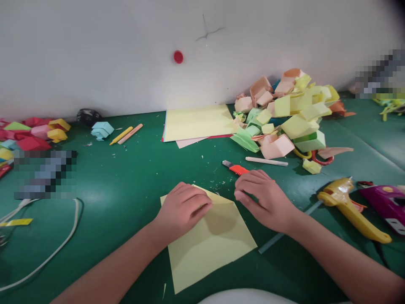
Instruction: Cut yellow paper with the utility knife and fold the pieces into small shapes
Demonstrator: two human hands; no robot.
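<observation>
A sheet of pale yellow paper [209, 249] lies at a slant on the green table, its far edge folded over. My left hand [186, 207] rests on the folded part with fingers curled together, pressing on the paper and covering its upper left. Just off the paper's right corner is my right hand [265, 200]; its fingers are bent and closed, and anything inside them is hidden. Behind that hand lies an orange utility knife [238, 169] with its blade out, partly covered by the knuckles. A white pen-like stick [266, 161] lies beyond it.
A yellow glue gun [349, 207] with a glue stick [275, 243] and a purple tool [384, 202] sit at right. Folded paper pieces [294, 109] are heaped at back right, beside stacked sheets [199, 122]. Two markers [126, 134] and a white cable [76, 219] are leftward.
</observation>
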